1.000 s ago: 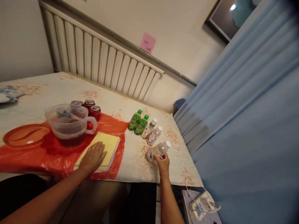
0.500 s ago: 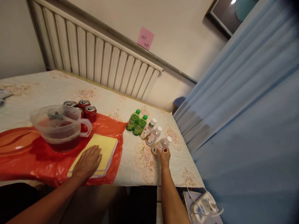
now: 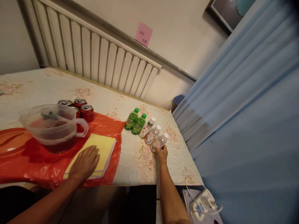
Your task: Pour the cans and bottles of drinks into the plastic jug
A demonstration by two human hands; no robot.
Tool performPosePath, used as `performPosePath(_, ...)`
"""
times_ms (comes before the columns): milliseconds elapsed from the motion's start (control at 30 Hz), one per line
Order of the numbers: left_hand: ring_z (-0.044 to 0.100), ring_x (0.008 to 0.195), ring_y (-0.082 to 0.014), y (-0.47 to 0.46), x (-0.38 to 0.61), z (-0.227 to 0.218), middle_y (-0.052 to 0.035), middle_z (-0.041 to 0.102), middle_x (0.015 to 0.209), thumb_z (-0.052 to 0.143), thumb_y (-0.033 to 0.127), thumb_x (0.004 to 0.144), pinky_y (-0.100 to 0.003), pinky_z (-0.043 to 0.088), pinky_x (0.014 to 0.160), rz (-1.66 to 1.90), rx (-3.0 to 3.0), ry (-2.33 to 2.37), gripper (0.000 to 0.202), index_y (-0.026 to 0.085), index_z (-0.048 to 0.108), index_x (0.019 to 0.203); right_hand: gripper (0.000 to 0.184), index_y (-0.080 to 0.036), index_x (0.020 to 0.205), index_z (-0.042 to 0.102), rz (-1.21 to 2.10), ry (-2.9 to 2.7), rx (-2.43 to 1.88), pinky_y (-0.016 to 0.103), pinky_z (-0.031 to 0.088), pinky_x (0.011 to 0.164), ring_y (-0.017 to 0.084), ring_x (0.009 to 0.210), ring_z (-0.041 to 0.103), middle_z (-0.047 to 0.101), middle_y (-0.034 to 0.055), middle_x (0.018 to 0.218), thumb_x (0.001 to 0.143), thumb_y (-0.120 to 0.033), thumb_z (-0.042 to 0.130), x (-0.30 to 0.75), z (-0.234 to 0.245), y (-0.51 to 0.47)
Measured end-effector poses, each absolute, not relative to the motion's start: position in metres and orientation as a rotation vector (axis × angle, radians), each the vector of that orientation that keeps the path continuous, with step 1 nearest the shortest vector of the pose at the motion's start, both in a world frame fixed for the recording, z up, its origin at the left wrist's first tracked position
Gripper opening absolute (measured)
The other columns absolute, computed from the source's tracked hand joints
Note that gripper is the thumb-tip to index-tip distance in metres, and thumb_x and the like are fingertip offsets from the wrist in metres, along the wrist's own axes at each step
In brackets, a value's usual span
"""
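My right hand (image 3: 162, 154) is closed around the base of a small clear bottle with a white cap (image 3: 160, 141), which stands at the near end of a row of bottles. Beside it stand another clear bottle (image 3: 152, 134), a third white-capped one (image 3: 147, 127) and two green bottles (image 3: 135, 119). My left hand (image 3: 84, 163) lies flat, fingers stretched out, on a folded yellow cloth (image 3: 102, 148) on a red plastic sheet (image 3: 109, 127).
A clear jug with dark liquid (image 3: 52, 127) stands on the red sheet, with three drink cans (image 3: 79, 105) behind it and a red lid (image 3: 10, 144) at the left. A radiator (image 3: 93, 53) lines the wall. A blue curtain (image 3: 245, 102) hangs at the right; a charger (image 3: 203, 203) lies below the table edge.
My right hand has carried the clear bottle away from me and stood it in line with the other bottles. The left hand has stayed on the yellow cloth.
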State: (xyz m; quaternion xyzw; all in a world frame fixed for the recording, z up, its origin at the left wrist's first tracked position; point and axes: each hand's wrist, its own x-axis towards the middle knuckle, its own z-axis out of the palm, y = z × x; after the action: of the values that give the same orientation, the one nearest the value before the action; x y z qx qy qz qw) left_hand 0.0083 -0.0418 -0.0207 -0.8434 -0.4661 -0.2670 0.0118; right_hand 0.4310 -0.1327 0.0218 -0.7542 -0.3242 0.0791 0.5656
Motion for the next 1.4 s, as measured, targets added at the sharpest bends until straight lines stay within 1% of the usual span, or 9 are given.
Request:
performPosePath(267,0.055,0.123,-0.0342,-0.042,0.008,-0.022,-0.0217,0.062,0.129,0.041,0.034,0.093,-0.051,0.043,0.105,-0.854,-2.626,-1.426,0.04,0.01,0.064,0.115,0.054,-0.016,0.101,0.061,0.119,-0.76,-1.825,0.028,0.049,0.074,0.021,0.084,0.066,0.073,0.0088,0.099,0.059,-0.048,0.072,0.42,-0.009,-0.137)
performPosePath(433,0.055,0.123,-0.0343,-0.043,0.009,-0.023,-0.0204,0.062,0.128,0.039,0.034,0.094,-0.05,0.043,0.104,-0.835,-2.61,-1.42,0.041,0.011,0.064,0.115,0.049,-0.018,0.097,0.062,0.029,-0.771,-1.883,0.028,0.047,0.073,0.021,0.084,0.064,0.072,0.0072,0.096,0.06,-0.048,0.072,0.421,-0.018,-0.136)
performPosePath(700,0.054,0.123,-0.0348,-0.044,0.009,-0.021,-0.0217,0.061,0.13,0.038,0.034,0.094,-0.05,0.042,0.105,-0.843,-2.614,-1.437,0.042,0.009,0.064,0.116,0.046,-0.019,0.096,0.062,-0.036,-0.767,-1.941,0.028,0.046,0.069,0.021,0.078,0.062,0.072,0.0073,0.092,0.062,-0.048,0.07,0.422,-0.02,-0.135)
performPosePath(1000,0.055,0.123,-0.0349,-0.045,0.01,-0.02,-0.0223,0.062,0.129,0.039,0.034,0.094,-0.05,0.043,0.104,-0.84,-2.612,-1.442,0.041,0.009,0.064,0.115,0.047,-0.018,0.096,0.062,-0.064,-0.777,-1.976,0.028,0.044,0.067,0.021,0.075,0.06,0.07,0.0071,0.089,0.061,-0.049,0.07,0.422,-0.018,-0.135)
performPosePath(1167,0.055,0.123,-0.0344,-0.045,0.01,-0.017,-0.0207,0.062,0.129,0.039,0.034,0.092,-0.051,0.043,0.104,-0.874,-2.622,-1.466,0.04,0.012,0.064,0.114,0.046,-0.019,0.093,0.062,-0.074,-0.78,-1.987,0.027,0.043,0.065,0.02,0.072,0.058,0.07,0.005,0.085,0.061,-0.05,0.07,0.423,-0.019,-0.134)
performPosePath(1400,0.055,0.122,-0.0344,-0.046,0.011,-0.016,-0.0206,0.063,0.127,0.038,0.034,0.092,-0.052,0.043,0.104,-0.89,-2.619,-1.471,0.039,0.013,0.064,0.112,0.045,-0.019,0.092,0.062,-0.09,-0.788,-1.992,0.028,0.042,0.064,0.02,0.071,0.056,0.069,0.0049,0.084,0.061,-0.05,0.07,0.422,-0.016,-0.133)
